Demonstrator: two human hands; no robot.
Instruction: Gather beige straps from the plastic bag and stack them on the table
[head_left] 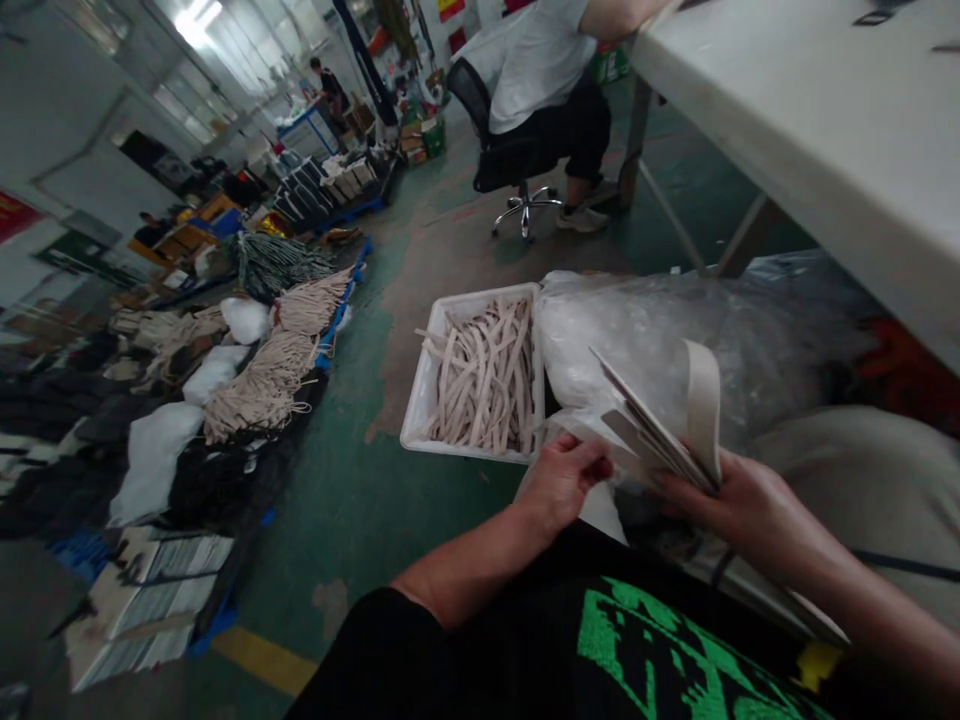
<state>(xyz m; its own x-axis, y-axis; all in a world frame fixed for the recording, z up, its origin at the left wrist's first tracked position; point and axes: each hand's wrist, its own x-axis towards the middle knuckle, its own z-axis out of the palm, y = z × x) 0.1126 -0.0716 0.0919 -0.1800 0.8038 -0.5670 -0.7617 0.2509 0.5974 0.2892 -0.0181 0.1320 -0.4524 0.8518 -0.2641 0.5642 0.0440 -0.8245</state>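
My right hand (724, 495) is closed round a stack of flat beige strips (664, 425), one of which curls up and over at the top. My left hand (562, 475) is closed beside it, fingers pinching the lower end of the same stack. Just beyond my hands, on the green floor, stands a white plastic tray (424, 385) holding several loose beige strips (487, 375). A large clear plastic bag (645, 325) lies to the right of the tray, behind the stack.
A white table (825, 130) runs along the upper right. A seated person (540, 70) on a black swivel chair (517, 165) is at the far end. Piles of beige cord bundles (277, 365), white bags and dark goods line the left on pallets.
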